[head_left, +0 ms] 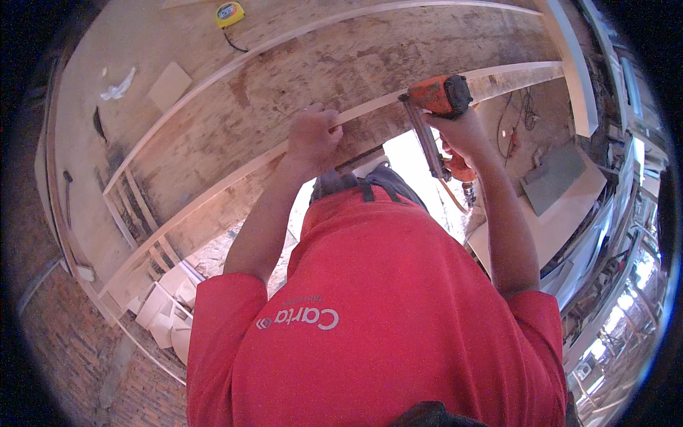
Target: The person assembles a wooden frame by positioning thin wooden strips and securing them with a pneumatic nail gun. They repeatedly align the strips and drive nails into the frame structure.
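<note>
My right hand (459,132) is wrapped round the handle of an orange and black nail gun (435,99). The tool's nose sits on or just over the near wooden strip (377,104), and its hose fitting hangs below my wrist. To the left, my left hand (314,135) is closed round that same strip, fingers curled over its edge. The long pale strip runs from lower left to upper right and meets a wider end board (573,67). A second strip (284,37) lies farther off, roughly parallel. Between them stretches a stained plywood surface (284,85).
A yellow tape measure (230,14) lies on the far surface. Left of it are a small square of board (169,87) and a scrap of clear plastic (118,84). Wood offcuts (163,313) are piled at lower left. A grey sheet (553,178) and a coiled cable (528,110) lie at right.
</note>
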The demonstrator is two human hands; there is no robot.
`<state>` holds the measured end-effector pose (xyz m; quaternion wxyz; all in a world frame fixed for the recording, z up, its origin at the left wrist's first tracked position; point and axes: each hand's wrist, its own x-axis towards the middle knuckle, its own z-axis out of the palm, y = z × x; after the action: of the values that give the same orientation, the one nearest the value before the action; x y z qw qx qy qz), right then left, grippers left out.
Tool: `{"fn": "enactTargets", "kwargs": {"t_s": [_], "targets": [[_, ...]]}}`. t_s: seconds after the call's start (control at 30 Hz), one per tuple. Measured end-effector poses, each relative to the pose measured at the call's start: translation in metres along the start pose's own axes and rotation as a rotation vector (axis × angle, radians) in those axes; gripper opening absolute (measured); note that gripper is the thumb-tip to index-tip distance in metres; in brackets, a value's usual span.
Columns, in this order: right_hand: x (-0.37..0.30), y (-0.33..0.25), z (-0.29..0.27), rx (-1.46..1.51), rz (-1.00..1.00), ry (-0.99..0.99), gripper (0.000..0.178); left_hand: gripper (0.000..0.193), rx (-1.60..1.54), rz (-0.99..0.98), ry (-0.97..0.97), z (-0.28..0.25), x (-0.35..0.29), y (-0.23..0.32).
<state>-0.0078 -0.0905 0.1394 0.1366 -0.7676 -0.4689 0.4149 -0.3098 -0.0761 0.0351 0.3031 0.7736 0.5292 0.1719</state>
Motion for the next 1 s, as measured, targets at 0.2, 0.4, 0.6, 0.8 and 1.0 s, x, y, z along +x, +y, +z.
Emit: {"fn": "enactTargets", "kwargs": {"t_s": [0.2,0.4,0.6,0.8,1.0], "targets": [[-0.02,-0.025,0.0,0.13,0.123,-0.029,0.03,0.014,-0.001,0.023,0.066,0.004,-0.006,-0.007],[-0.03,-0.036,0.003,0.2,0.111,-0.036,0.032,0.014,0.012,-0.008,0.03,0.006,-0.005,-0.007],[-0.023,-0.03,0.017,0.196,0.103,-0.102,0.033,0.013,0.025,0.094,0.164,0.01,-0.004,-0.007],[-0.023,-0.041,0.024,0.112,0.098,-0.153,0.035,0.014,0.108,0.089,0.138,0.009,-0.008,-0.006],[-0.015,-0.039,0.026,0.03,0.023,-0.136,0.035,0.015,0.05,0.111,0.143,0.011,-0.007,-0.01]]}}
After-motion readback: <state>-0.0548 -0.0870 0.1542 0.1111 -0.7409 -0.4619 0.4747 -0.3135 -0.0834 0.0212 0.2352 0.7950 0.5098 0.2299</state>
